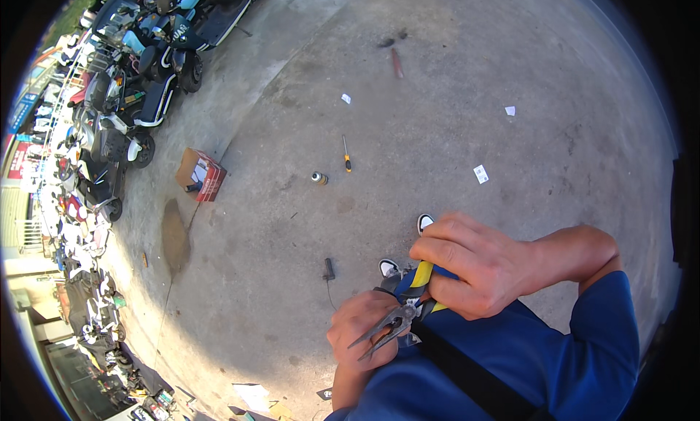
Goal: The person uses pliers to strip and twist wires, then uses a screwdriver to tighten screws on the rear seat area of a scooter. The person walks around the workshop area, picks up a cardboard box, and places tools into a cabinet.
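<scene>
Near the lower centre of the head view, my right hand (474,268) grips long-nose pliers (401,315) with yellow-and-black handles, their jaws parted and pointing down-left. My left hand (357,326) is curled just behind the jaws; what it holds is hidden. A black strap (459,370) crosses my blue shirt below both hands. Beyond my left hand, a small black object (328,268) with a thin cable lies on the concrete. Past my shoes, a screwdriver (348,161) with a yellow handle and a small can (319,178) are on the ground.
An open red cardboard box (210,184) sits at the left on the concrete ground (561,151). Parked scooters (146,93) line the left edge. Paper scraps (480,174) and a reddish object (396,62) lie farther out. A dark stain (175,239) marks the ground.
</scene>
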Action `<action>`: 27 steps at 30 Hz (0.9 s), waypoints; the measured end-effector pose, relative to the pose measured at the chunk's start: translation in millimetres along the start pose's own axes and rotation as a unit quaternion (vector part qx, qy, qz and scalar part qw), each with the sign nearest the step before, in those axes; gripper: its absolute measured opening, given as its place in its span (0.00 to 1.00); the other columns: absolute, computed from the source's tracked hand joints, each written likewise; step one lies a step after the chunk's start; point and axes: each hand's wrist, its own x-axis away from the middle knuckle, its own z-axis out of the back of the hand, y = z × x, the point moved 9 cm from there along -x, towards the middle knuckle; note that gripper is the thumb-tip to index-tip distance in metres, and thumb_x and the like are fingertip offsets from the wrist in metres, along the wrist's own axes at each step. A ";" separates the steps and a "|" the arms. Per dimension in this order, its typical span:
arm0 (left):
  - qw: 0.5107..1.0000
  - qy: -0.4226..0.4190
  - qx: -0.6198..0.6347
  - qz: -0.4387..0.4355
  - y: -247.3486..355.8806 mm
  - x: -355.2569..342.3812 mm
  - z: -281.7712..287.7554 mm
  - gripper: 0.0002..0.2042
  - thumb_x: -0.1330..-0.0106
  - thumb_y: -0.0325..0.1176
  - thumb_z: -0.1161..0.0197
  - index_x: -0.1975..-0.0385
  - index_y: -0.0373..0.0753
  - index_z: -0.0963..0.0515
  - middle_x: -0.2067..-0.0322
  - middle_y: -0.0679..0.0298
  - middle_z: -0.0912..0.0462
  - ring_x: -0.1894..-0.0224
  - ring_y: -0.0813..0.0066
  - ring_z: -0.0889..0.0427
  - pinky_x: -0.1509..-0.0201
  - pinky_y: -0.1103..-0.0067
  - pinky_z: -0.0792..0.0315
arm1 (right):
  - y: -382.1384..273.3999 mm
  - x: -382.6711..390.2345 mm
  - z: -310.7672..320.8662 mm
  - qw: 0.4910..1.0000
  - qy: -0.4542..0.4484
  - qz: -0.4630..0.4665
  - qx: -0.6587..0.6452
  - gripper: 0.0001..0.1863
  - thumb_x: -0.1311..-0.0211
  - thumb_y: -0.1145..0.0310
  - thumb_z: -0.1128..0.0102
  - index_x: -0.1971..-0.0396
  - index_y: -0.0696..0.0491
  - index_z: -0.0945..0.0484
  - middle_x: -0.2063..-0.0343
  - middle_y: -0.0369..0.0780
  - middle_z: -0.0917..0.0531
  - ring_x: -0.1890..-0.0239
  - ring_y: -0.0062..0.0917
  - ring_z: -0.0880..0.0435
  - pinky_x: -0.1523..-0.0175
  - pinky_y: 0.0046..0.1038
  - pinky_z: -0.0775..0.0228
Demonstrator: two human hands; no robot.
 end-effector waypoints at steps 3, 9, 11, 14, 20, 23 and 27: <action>1.000 -0.002 0.003 0.002 -1.4 0.2 -0.9 0.13 0.50 0.17 0.28 0.73 0.31 0.29 0.80 0.52 0.18 0.81 0.61 0.19 0.76 0.71 0.24 | 0.6 0.7 1.5 1.000 -0.001 -0.005 0.013 0.11 0.60 0.68 0.35 0.80 0.59 0.26 0.58 0.52 0.21 0.57 0.41 0.20 0.53 0.38 0.23; 1.000 0.005 -0.005 0.013 -5.3 0.9 -4.7 0.13 0.48 0.18 0.28 0.73 0.31 0.29 0.80 0.51 0.18 0.78 0.61 0.18 0.74 0.72 0.24 | 6.7 4.0 5.1 1.000 -0.006 0.004 0.017 0.13 0.60 0.67 0.33 0.81 0.58 0.28 0.62 0.51 0.21 0.63 0.37 0.20 0.62 0.33 0.24; 1.000 -0.003 -0.010 0.028 -7.8 0.6 -6.0 0.12 0.46 0.18 0.28 0.72 0.31 0.29 0.79 0.51 0.18 0.78 0.62 0.18 0.73 0.73 0.24 | 9.8 6.5 5.3 1.000 0.001 0.001 0.011 0.13 0.60 0.67 0.32 0.82 0.57 0.28 0.63 0.51 0.21 0.66 0.36 0.20 0.66 0.32 0.24; 0.999 -0.005 -0.009 0.040 -12.1 -0.2 -9.9 0.11 0.45 0.18 0.28 0.71 0.30 0.28 0.79 0.51 0.18 0.77 0.64 0.18 0.73 0.73 0.24 | 15.4 12.2 4.0 1.000 0.004 -0.014 -0.002 0.14 0.60 0.67 0.31 0.82 0.57 0.29 0.65 0.51 0.21 0.70 0.34 0.21 0.72 0.30 0.25; 0.999 -0.013 -0.022 0.027 -17.0 -6.7 -25.8 0.07 0.42 0.16 0.35 0.68 0.29 0.28 0.79 0.52 0.19 0.77 0.65 0.18 0.72 0.74 0.24 | 48.4 19.4 4.3 0.994 -0.032 -0.070 -0.078 0.13 0.58 0.71 0.29 0.80 0.56 0.27 0.67 0.49 0.21 0.73 0.34 0.19 0.73 0.31 0.26; 0.999 -0.001 0.002 0.040 -20.4 -11.7 -26.9 0.05 0.37 0.15 0.37 0.65 0.30 0.26 0.77 0.53 0.17 0.77 0.63 0.16 0.72 0.73 0.21 | 73.3 20.5 16.7 0.983 0.009 -0.131 -0.125 0.12 0.58 0.73 0.28 0.77 0.57 0.25 0.63 0.49 0.21 0.68 0.38 0.18 0.69 0.34 0.24; 0.999 0.023 0.004 0.044 -21.3 -15.9 -30.7 0.04 0.34 0.16 0.38 0.64 0.29 0.26 0.77 0.53 0.16 0.77 0.62 0.14 0.73 0.72 0.20 | 72.5 18.7 20.1 0.987 0.008 -0.108 -0.119 0.12 0.58 0.74 0.28 0.73 0.60 0.22 0.54 0.52 0.20 0.54 0.45 0.17 0.52 0.42 0.23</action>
